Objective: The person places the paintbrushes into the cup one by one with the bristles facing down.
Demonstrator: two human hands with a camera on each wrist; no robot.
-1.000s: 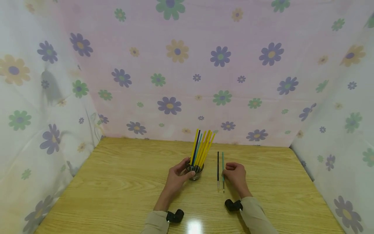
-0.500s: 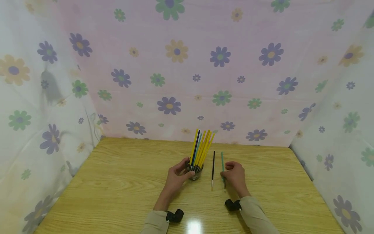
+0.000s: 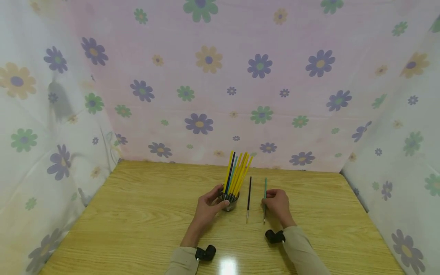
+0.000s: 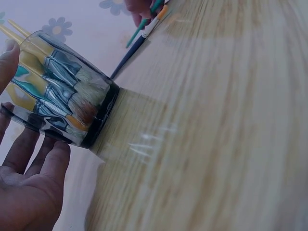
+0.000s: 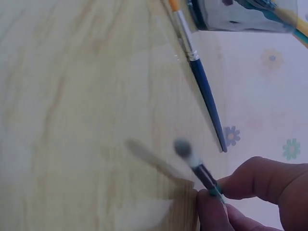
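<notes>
In the head view my left hand (image 3: pixel 207 209) holds a clear glass (image 3: pixel 230 206) standing on the table, thumb on the near side. Several paintbrushes (image 3: pixel 237 175) stand in it, bristles down, with yellow, dark blue and teal handles. The left wrist view shows their bristles (image 4: pixel 89 91) through the glass. To the right, my right hand (image 3: pixel 279 206) pinches a teal paintbrush (image 3: pixel 266 185) between thumb and fingers. Its bristle end (image 5: pixel 183 147) appears raised off the table in the right wrist view, its shadow apart. A dark blue paintbrush (image 3: pixel 249 195) lies between glass and right hand.
The wooden table (image 3: pixel 144 214) reaches back to a flowered cloth (image 3: pixel 165 95), which also hangs at both sides. Each wrist carries a small black camera, the left one (image 3: pixel 206 253) and the right one (image 3: pixel 275 236).
The dark blue paintbrush has shifted left toward the glass. My right hand, with the teal paintbrush, went slightly left, then back right. My left hand and the glass have stayed put.
</notes>
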